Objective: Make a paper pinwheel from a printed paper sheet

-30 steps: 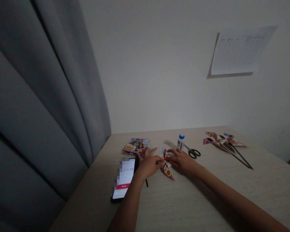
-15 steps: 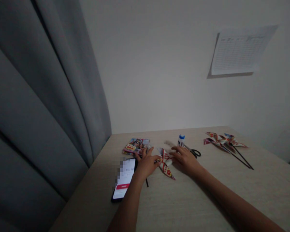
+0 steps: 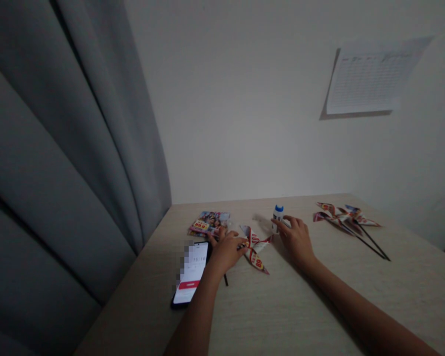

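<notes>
A paper pinwheel (image 3: 257,257) folded from printed red, yellow and white paper lies in front of me. My left hand (image 3: 226,252) grips its left side, covering that part. The tip of a thin black stick (image 3: 226,280) shows below this hand. Beside the pinwheel, my right hand (image 3: 294,240) reaches to a white glue bottle (image 3: 278,213) with a blue cap, which stands upright. Its fingers are extended and apart, one crossing the front of the bottle; whether they grip it is unclear.
Left of my left hand lies a lit phone (image 3: 190,277), with a stack of printed leaflets (image 3: 209,222) behind it. Finished-looking pinwheels (image 3: 346,217) on black sticks rest at the right. A grey curtain (image 3: 77,148) borders the table's left side; a wall (image 3: 244,123) stands behind.
My right hand has left the pinwheel and moved right to the glue bottle. It now hides the scissors that showed there before. My left hand stays on the pinwheel.
</notes>
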`<control>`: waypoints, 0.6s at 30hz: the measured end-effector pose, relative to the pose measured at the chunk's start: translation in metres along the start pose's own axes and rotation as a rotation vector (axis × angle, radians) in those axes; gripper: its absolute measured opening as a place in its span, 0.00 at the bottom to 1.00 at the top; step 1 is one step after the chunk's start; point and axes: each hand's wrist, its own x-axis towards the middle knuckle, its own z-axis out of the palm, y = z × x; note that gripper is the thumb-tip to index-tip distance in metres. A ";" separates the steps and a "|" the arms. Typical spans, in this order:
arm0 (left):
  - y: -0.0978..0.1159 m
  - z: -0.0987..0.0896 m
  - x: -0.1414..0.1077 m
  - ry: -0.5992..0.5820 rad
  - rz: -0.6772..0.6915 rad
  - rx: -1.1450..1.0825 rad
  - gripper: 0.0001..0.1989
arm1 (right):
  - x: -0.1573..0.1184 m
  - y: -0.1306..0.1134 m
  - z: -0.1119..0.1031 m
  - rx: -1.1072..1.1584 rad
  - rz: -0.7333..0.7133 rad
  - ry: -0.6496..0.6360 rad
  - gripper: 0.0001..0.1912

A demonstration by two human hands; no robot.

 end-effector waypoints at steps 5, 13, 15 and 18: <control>0.002 0.000 -0.001 0.008 0.010 -0.017 0.14 | 0.006 0.007 0.005 -0.002 -0.007 0.005 0.20; 0.007 0.001 -0.001 -0.006 0.031 -0.030 0.15 | 0.015 0.017 0.013 -0.031 -0.044 -0.008 0.22; 0.007 0.001 -0.001 -0.019 0.021 -0.031 0.16 | 0.013 0.017 0.012 -0.022 -0.044 0.021 0.22; 0.007 0.000 -0.001 -0.034 0.007 -0.026 0.17 | 0.011 0.013 0.007 0.003 -0.066 0.077 0.21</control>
